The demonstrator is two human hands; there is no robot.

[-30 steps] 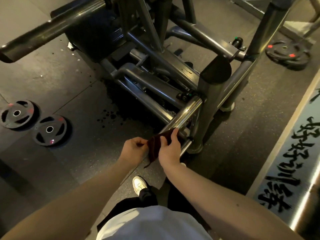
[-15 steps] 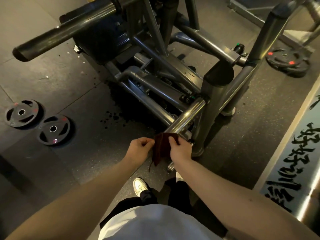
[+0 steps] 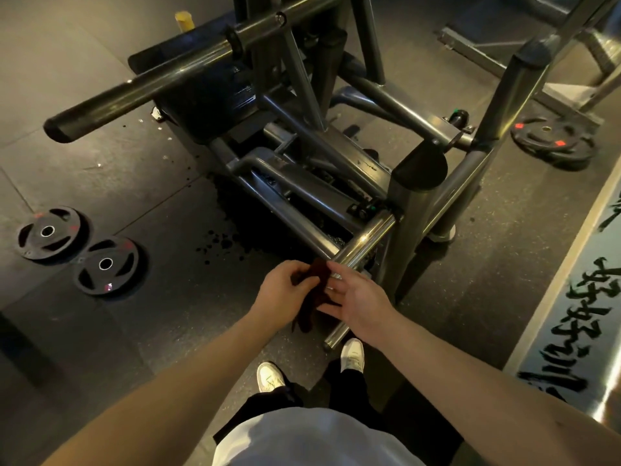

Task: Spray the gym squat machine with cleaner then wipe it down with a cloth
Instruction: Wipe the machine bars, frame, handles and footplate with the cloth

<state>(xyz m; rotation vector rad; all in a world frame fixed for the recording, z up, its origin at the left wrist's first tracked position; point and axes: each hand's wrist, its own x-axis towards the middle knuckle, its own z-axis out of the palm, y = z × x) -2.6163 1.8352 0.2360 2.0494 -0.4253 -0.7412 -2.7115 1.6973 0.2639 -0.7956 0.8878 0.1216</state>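
A grey steel squat machine [image 3: 413, 210] fills the upper middle of the head view, with a shiny chrome bar [image 3: 364, 238] sticking out toward me. A dark red cloth [image 3: 314, 297] hangs between my two hands just above that bar's near part. My left hand [image 3: 280, 295] grips the cloth's upper left edge with curled fingers. My right hand [image 3: 356, 297] has its fingers nearly straight beside the cloth, touching its right side; the grip there is not plain. No spray bottle is clearly in view.
Two black weight plates [image 3: 79, 248] lie on the rubber floor at the left, another [image 3: 552, 137] at the upper right. A long dark bar [image 3: 161, 80] juts out to the left at upper height. A strip with black lettering [image 3: 578, 317] runs along the right. My white shoes [image 3: 351, 354] stand below the chrome bar.
Both hands and the cloth have drawn back along the chrome bar toward its near end. My right hand has loosened from a pinch on the cloth to nearly straight fingers.
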